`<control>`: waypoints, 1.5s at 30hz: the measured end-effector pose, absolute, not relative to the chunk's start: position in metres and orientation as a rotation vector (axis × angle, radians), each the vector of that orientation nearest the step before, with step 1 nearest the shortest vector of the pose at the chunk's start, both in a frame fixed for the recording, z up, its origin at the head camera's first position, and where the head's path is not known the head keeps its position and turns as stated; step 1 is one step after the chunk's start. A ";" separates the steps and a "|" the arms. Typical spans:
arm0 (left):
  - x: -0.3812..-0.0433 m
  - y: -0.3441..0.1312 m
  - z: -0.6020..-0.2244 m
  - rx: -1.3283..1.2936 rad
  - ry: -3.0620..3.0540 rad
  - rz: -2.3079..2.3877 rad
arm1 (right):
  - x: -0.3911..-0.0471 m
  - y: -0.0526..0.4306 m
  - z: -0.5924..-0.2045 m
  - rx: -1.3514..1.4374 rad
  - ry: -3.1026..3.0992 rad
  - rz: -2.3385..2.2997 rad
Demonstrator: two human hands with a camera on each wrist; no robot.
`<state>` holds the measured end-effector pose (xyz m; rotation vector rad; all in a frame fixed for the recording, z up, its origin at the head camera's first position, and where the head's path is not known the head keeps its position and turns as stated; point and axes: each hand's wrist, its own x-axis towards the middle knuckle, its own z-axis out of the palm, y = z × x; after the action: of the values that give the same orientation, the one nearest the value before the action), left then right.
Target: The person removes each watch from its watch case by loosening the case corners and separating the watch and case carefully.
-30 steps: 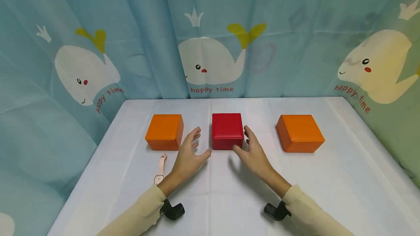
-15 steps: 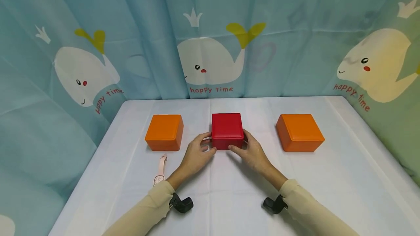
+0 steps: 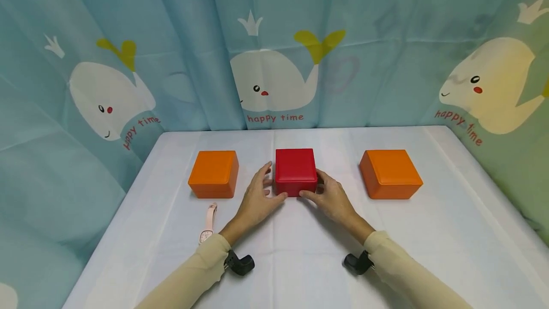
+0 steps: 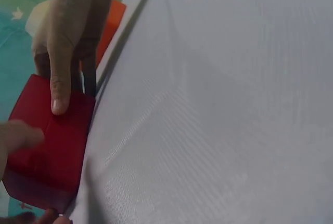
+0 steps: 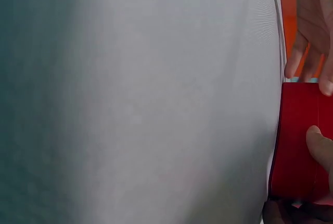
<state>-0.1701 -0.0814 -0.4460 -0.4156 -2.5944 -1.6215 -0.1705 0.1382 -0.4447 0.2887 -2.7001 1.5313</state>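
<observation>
A red box (image 3: 295, 166) with a flat padded top sits on the white table, lid down. At its right front corner, my right hand (image 3: 332, 198) grips it, thumb on the front face and fingers curled along the side. My left hand (image 3: 257, 199) is at the left front corner. Its thumb is at the front face, while the fingers stand loosely spread beside the left side; a narrow gap shows in the head view. In the left wrist view the right thumb (image 4: 60, 91) lies on the red front. Some fingertips are hidden behind the box.
An orange box (image 3: 214, 174) stands to the left and another orange box (image 3: 391, 174) to the right. A pink wristwatch (image 3: 208, 225) lies left of my left forearm. Behind the white table (image 3: 300, 261) hangs a blue curtain (image 3: 184, 61) with whale prints.
Both hands have come in toward the red box. The right fingers have closed on its side. The left fingers came to the box, then spread away again. The red box stays in place.
</observation>
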 end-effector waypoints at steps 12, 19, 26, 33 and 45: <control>-0.193 -0.078 -0.443 -0.446 -2.711 -1.498 | -0.171 0.136 -0.441 0.285 -2.745 1.540; -0.205 -0.079 -0.441 -0.553 -2.707 -1.734 | -0.171 0.135 -0.441 0.314 -2.746 1.540; -0.214 -0.076 -0.433 -0.534 -2.700 -1.755 | -0.171 0.135 -0.438 0.316 -2.751 1.530; -0.220 -0.075 -0.429 -0.491 -2.777 -1.588 | -0.170 0.139 -0.437 0.265 -2.775 1.439; -0.224 -0.075 -0.428 -0.466 -2.772 -1.525 | -0.172 0.139 -0.440 0.217 -2.760 1.380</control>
<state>-0.2244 -0.0748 -0.4284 -0.4665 -2.7723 -1.5246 -0.1724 0.1388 -0.4402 0.2171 -2.7604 1.3800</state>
